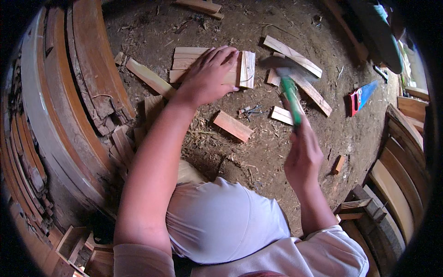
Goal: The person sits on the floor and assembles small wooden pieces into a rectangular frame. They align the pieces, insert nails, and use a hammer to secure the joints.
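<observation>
My left hand [210, 76] lies flat with fingers outstretched on several pale wooden boards [184, 53] set side by side on the ground. Across their right end sits a short wooden strip [248, 70], just beyond my fingertips and thumb. In my right hand [303, 157] is a hammer [289, 90], gripped by its green handle; its head is smeared by motion to the right of the strip. Below the boards lie a small pile of nails [250, 111] and a loose reddish wood block [233, 125].
Loose wooden slats [295, 56] lie beyond the hammer. A handsaw [364, 96] with red handle and blue blade rests at the right. Long planks [94, 60] line the left side, and stacked timber [392, 184] stands at the lower right. Wood chips litter the dirt floor [152, 27].
</observation>
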A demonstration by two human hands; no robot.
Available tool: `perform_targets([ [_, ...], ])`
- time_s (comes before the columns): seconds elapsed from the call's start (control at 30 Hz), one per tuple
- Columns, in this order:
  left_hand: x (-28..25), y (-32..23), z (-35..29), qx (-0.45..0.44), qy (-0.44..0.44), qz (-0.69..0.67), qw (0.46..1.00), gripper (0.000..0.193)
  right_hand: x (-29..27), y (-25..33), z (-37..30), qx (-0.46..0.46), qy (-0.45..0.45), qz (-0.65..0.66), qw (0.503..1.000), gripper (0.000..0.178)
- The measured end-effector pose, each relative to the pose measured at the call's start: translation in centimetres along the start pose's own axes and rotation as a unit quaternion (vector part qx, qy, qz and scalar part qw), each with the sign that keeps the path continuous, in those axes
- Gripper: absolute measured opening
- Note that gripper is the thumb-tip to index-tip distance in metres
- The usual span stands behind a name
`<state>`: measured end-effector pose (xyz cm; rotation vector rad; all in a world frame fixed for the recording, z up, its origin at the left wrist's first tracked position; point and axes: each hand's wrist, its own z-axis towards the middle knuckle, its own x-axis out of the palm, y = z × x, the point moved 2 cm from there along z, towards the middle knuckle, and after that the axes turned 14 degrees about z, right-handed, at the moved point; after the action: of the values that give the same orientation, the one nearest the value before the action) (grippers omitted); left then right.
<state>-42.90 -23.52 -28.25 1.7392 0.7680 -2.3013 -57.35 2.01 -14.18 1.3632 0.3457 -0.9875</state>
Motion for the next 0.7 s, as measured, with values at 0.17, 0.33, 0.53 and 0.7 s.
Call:
perform_targets([
  [0.17, -0.2, 0.0, -0.2, 0.006, -0.003, 0.005, 1.000, 0.099, -0.8, -1.1, -0.6, 0.049, 0.004, 0.014, 0.999, 0.047],
  [0.33, -0.2, 0.0, -0.1, 0.008, -0.010, 0.004, 1.000, 0.098, -0.5, -1.4, -0.3, 0.043, -0.006, 0.034, 0.998, 0.050],
  [0.53, -0.2, 0.2, -0.1, 0.003, 0.000, 0.006, 1.000, 0.100, -1.8, 0.6, 1.0, 0.052, 0.033, 0.010, 0.998, 0.052],
  [0.7, -0.4, 0.0, -0.1, 0.022, -0.012, -0.010, 1.000, 0.099, -0.1, -0.9, 0.2, 0.028, 0.002, -0.001, 1.000, 0.050],
])
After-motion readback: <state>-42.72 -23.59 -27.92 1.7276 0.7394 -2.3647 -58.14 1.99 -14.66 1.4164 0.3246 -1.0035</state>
